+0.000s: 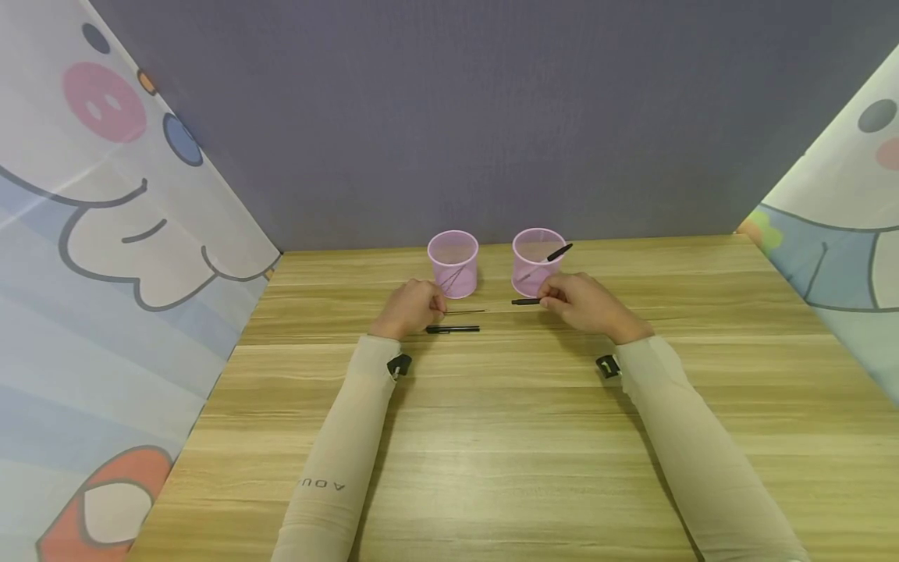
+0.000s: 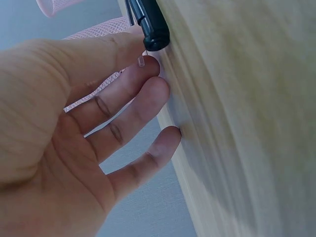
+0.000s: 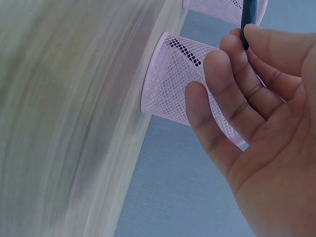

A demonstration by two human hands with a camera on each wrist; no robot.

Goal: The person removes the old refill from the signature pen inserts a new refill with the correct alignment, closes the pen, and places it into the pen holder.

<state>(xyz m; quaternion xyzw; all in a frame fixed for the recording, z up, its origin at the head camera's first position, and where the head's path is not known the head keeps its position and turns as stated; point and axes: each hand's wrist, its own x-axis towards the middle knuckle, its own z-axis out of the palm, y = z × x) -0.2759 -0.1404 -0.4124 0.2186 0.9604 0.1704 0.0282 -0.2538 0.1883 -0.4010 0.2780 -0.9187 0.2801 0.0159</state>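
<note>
My left hand (image 1: 410,308) pinches a thin dark stick (image 1: 467,311) between thumb and forefinger, just over the table. A small clear end of that stick shows at the fingertips in the left wrist view, the other fingers spread. Right beside it, a black pen (image 1: 453,329) lies on the wood; its rounded end (image 2: 157,39) looms close in the left wrist view. Thumb and fingertips of my right hand (image 1: 579,303) hold another black pen (image 1: 525,301), pointing left, in front of the right pink mesh cup (image 1: 537,269).
A left pink mesh cup (image 1: 453,277) stands near the back wall (image 1: 492,117), with thin dark sticks inside. A black pen (image 1: 559,252) leans out of the right cup. Cartoon-printed panels (image 1: 84,234) flank the wooden table (image 1: 513,453).
</note>
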